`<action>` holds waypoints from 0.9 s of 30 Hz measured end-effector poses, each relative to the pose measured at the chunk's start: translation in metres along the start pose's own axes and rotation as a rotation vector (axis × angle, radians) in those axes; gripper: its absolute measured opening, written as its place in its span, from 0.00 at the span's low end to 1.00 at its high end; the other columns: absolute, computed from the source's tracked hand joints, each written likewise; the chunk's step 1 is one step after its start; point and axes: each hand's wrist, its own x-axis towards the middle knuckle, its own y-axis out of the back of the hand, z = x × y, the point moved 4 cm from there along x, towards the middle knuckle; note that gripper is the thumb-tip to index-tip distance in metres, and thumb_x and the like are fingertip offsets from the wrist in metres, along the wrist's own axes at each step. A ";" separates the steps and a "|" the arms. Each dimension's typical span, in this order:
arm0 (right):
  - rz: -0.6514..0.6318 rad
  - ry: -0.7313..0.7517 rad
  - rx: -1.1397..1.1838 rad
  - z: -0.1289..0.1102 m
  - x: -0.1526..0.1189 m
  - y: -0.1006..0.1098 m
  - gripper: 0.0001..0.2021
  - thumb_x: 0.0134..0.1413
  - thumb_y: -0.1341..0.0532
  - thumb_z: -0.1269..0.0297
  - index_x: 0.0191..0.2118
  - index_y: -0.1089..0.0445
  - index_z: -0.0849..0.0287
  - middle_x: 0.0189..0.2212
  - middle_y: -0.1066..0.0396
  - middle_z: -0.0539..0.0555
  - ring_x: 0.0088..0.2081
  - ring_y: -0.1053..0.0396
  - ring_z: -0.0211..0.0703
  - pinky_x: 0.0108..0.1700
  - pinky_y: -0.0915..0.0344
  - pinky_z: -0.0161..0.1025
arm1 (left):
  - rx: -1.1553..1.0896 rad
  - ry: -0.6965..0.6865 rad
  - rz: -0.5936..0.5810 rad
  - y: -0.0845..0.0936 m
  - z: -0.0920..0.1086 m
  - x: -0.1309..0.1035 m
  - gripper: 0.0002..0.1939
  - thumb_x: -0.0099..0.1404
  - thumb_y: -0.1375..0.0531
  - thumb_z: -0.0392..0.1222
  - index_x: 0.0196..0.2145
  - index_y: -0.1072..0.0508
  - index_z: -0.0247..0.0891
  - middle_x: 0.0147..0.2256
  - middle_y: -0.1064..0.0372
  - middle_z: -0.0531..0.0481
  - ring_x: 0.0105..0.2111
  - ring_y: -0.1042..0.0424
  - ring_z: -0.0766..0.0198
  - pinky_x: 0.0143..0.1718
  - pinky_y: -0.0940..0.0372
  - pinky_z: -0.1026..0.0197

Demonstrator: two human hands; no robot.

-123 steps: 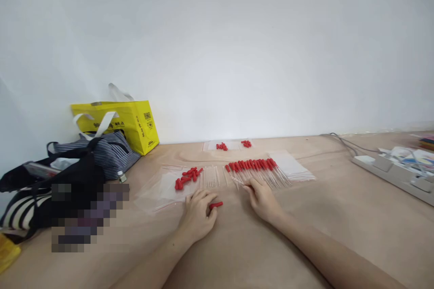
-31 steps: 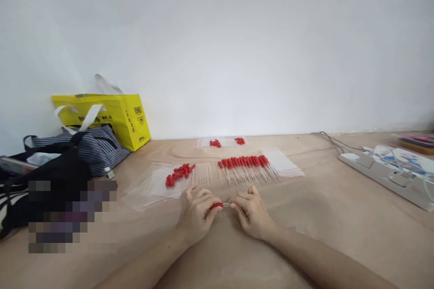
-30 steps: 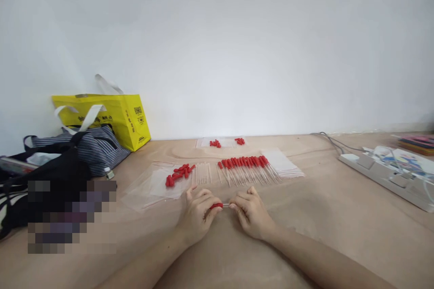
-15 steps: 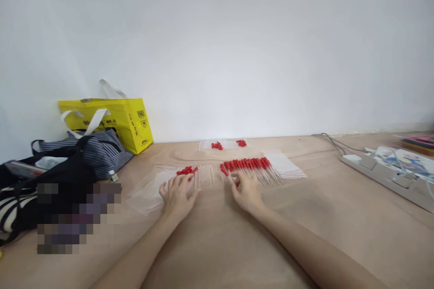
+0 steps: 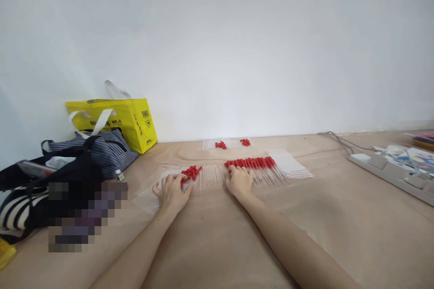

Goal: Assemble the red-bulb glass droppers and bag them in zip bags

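1. The left hand (image 5: 172,194) has its thumb and fingers apart, at the near side of a pile of red caps (image 5: 192,172); whether it touches one, I cannot tell.
2. The right hand (image 5: 240,182) curls its fingers down over the left end of a row of red-topped sticks (image 5: 254,163). Its fingertips are hidden, so I cannot tell whether they are clamped on a stick.
3. Between the two hands, thin pale tubes (image 5: 212,175) lie side by side on the tabletop (image 5: 217,239).
4. The pile of red caps lies on clear plastic bags (image 5: 146,198), which spread out leftward; more plastic bags (image 5: 288,164) lie at the right end of the row.
5. Farther back, near the wall (image 5: 271,54), another clear bag (image 5: 208,144) shows two red clusters.
6. At far left are a yellow bag (image 5: 142,126), a striped bag (image 5: 117,156) and a black bag (image 5: 83,180); at far right, a power strip (image 5: 389,172).
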 end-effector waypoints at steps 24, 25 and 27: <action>-0.084 0.038 -0.104 -0.026 0.005 -0.010 0.13 0.51 0.49 0.66 0.32 0.29 0.67 0.35 0.31 0.66 0.39 0.38 0.52 0.42 0.56 0.47 | 0.136 -0.010 -0.080 0.003 -0.013 0.009 0.17 0.56 0.48 0.46 0.41 0.37 0.36 0.38 0.35 0.42 0.41 0.36 0.51 0.36 0.42 0.58; -0.084 0.050 -0.108 -0.026 0.003 -0.008 0.13 0.51 0.49 0.66 0.32 0.29 0.67 0.35 0.31 0.66 0.39 0.38 0.52 0.42 0.55 0.47 | 0.123 0.008 -0.081 0.002 -0.015 0.009 0.18 0.56 0.47 0.48 0.42 0.37 0.36 0.38 0.37 0.42 0.42 0.37 0.51 0.36 0.41 0.58; -0.076 0.079 -0.109 -0.025 -0.002 -0.003 0.12 0.51 0.48 0.67 0.33 0.29 0.68 0.35 0.31 0.66 0.39 0.39 0.52 0.41 0.54 0.46 | 0.098 0.032 -0.116 -0.002 -0.019 0.009 0.18 0.56 0.48 0.50 0.41 0.35 0.37 0.38 0.38 0.42 0.41 0.36 0.51 0.37 0.41 0.58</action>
